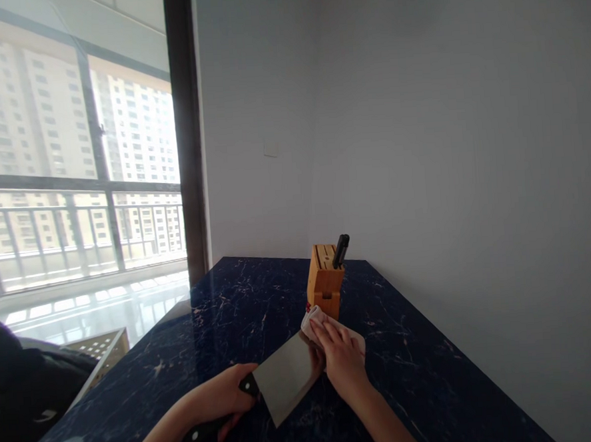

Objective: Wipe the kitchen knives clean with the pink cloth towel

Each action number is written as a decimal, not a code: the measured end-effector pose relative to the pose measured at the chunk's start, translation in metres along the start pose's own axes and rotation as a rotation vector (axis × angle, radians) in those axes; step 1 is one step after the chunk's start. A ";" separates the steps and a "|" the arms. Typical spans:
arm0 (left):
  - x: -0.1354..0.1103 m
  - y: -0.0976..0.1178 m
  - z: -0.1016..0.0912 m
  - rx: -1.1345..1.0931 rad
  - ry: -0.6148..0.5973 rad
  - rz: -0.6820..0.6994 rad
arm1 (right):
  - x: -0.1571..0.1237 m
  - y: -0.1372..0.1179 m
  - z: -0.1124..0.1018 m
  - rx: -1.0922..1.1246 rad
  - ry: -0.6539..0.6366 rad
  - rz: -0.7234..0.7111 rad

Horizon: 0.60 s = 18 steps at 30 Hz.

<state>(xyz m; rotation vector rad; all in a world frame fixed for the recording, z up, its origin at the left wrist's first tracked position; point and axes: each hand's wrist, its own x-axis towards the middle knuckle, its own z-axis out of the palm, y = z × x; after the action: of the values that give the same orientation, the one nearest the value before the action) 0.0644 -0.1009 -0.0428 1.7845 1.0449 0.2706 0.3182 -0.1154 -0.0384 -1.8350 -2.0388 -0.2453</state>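
My left hand (pixel 230 392) is wrapped round the black handle of a cleaver (pixel 287 375), whose broad steel blade points away to the right over the table. With its fingers bent over a pale pinkish cloth (pixel 350 336), my right hand (pixel 341 358) is at the far end of the blade. Whether the cloth touches the steel there is hard to see. Just behind the cloth stands a wooden knife block (pixel 324 282), upright, with one black-handled knife (pixel 341 250) in it. Something small and red (pixel 308 307) shows at the block's lower left.
The dark blue marble-patterned table (pixel 250 304) runs to a grey wall (pixel 445 138) at the back and right. At left are a dark bag-like object (pixel 30 390), a perforated beige piece of furniture (pixel 101 359), and large windows (pixel 69 128) with a railing.
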 end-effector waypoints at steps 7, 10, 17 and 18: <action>-0.001 0.002 -0.001 0.005 -0.004 0.022 | -0.011 -0.008 -0.012 -0.089 -0.048 0.057; -0.002 0.004 -0.001 0.014 0.001 0.016 | -0.013 -0.006 -0.016 -0.076 -0.045 0.047; 0.001 0.003 0.000 0.029 -0.004 0.002 | -0.020 -0.014 -0.018 0.055 -0.105 -0.191; 0.001 0.001 0.000 0.025 -0.006 0.004 | -0.023 -0.018 -0.019 0.083 -0.119 -0.219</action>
<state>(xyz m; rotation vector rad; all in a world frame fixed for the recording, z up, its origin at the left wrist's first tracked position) 0.0661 -0.1003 -0.0421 1.8086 1.0448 0.2556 0.3048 -0.1460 -0.0283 -1.6130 -2.2976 -0.1105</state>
